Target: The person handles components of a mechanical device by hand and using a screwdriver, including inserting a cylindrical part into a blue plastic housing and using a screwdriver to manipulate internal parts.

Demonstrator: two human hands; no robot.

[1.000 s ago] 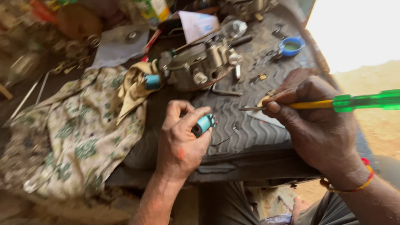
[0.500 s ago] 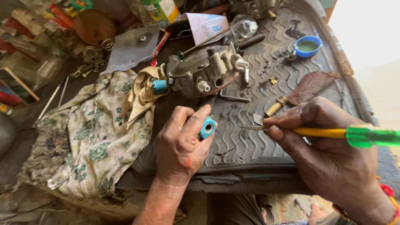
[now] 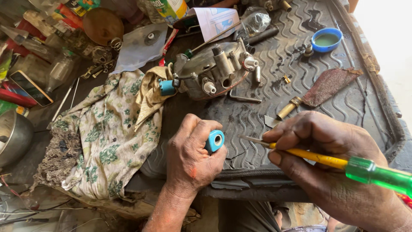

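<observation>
The left hand [image 3: 191, 157] is closed in a tight grip around a small blue plastic cylinder with a pale hollow centre [image 3: 214, 141], whose open end pokes out between thumb and forefinger. The right hand [image 3: 330, 165] has its grip closed on a screwdriver with a yellow shaft sleeve and clear green handle [image 3: 339, 162]; its thin metal tip lies just beside the cylinder's open end, not touching it as far as can be seen. Both hands hover over the near edge of a black ribbed rubber mat [image 3: 274, 107].

Toward the middle of the mat lies a grey metal carburettor-like assembly [image 3: 212, 73] with a second blue cap at its left end. A brown tapered abrasive pad on a brass ferrule [image 3: 319, 88] lies to the right. A blue round lid [image 3: 326, 40] sits near the far right corner. A floral green-and-cream cloth [image 3: 107, 137] drapes over the mat's left edge.
</observation>
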